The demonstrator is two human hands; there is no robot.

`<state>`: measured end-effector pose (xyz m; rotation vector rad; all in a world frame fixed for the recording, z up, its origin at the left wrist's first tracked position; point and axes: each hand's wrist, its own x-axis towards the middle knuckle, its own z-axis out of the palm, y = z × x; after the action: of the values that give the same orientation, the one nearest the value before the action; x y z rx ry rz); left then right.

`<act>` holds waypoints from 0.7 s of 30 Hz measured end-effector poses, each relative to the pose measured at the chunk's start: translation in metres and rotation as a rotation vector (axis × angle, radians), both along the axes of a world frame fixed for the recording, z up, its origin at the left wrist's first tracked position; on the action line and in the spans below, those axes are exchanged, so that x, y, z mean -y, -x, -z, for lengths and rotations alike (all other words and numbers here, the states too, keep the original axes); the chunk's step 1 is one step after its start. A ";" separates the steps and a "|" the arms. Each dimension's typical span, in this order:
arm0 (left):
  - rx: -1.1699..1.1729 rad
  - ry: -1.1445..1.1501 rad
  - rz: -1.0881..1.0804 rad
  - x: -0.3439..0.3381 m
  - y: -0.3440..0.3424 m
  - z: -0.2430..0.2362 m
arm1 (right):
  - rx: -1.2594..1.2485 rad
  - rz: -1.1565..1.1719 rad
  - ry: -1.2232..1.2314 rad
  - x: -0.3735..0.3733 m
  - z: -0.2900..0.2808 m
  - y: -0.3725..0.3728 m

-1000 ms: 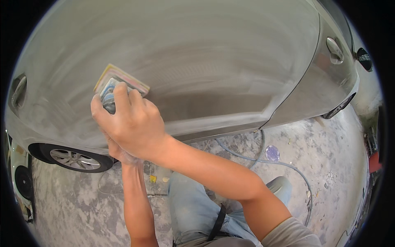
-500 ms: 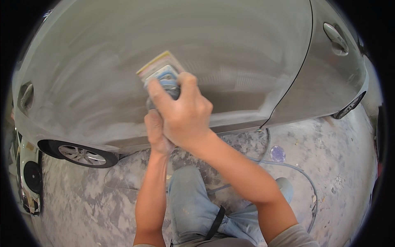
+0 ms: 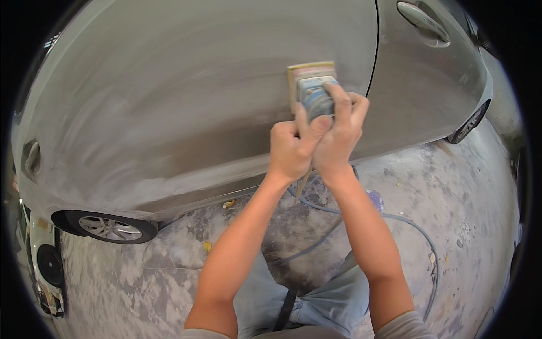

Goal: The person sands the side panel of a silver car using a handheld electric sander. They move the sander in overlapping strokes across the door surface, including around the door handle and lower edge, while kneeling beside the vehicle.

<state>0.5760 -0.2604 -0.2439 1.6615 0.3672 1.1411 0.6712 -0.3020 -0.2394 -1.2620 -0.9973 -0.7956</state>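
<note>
Both my hands grip a handheld sander (image 3: 317, 93) with a blue-and-grey body and a rectangular yellow-edged pad. The pad lies against the dusty grey-brown car door (image 3: 186, 96), close to the dark seam at its right edge. My right hand (image 3: 342, 133) wraps the right side of the sander's body, fingers reaching over its top. From the left and below, my left hand (image 3: 293, 147) closes round its rear end, thumb against the tool. Pale curved streaks of dust cover the door. The pad's underside is hidden.
A grey-blue hose (image 3: 415, 226) curves over the dusty floor (image 3: 124, 282) on the right. Door handles (image 3: 423, 22) stick out at either side. One car wheel (image 3: 113, 227) stands low left, another (image 3: 470, 124) far right. A purple disc (image 3: 374, 199) lies near the hose.
Both hands and the sander have moved right across the door to near the seam. The sander has turned more upright, and my left hand shows more fully.
</note>
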 end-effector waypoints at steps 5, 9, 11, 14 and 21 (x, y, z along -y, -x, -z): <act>-0.099 -0.031 -0.025 0.006 -0.004 -0.001 | 0.028 0.033 -0.043 -0.002 0.004 -0.006; 0.041 0.013 -0.034 -0.010 0.056 0.007 | 0.084 -0.030 -0.014 -0.023 0.002 0.051; 0.160 0.024 -0.045 -0.024 0.104 0.019 | 0.110 -0.106 -0.014 -0.039 0.001 0.098; 0.192 0.005 -0.058 -0.053 0.189 0.048 | 0.189 -0.175 0.002 -0.062 0.000 0.174; 0.605 0.227 -0.148 -0.083 0.329 0.097 | 0.347 -0.345 0.077 -0.106 0.008 0.328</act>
<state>0.2467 -0.1773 -0.3405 1.0405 0.2191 1.5813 0.3434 -0.1961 -0.2473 -0.9940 -1.4924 -0.7215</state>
